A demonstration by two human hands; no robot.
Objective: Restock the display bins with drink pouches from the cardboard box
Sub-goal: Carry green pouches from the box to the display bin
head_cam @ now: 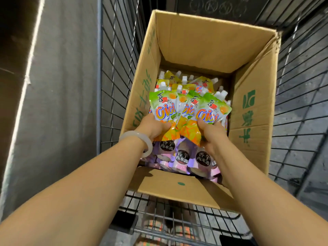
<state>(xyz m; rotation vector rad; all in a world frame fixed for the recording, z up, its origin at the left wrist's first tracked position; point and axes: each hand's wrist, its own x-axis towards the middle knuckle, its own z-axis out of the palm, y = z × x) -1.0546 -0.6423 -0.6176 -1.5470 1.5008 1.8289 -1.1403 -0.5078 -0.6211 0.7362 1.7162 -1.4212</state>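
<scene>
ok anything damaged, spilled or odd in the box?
Nothing stands out. Cardboard box looks intact; left hand and right hand grip green-orange pouches above the purple pouches. No spill visible.

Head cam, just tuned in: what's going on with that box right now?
A person is reaching into an open cardboard box that sits in a wire cart. The left hand and right hand together grip a fanned bunch of green-and-orange drink pouches by their lower ends. More of the same pouches lie behind, and purple pouches lie under the wrists. No display bin is in view.
</scene>
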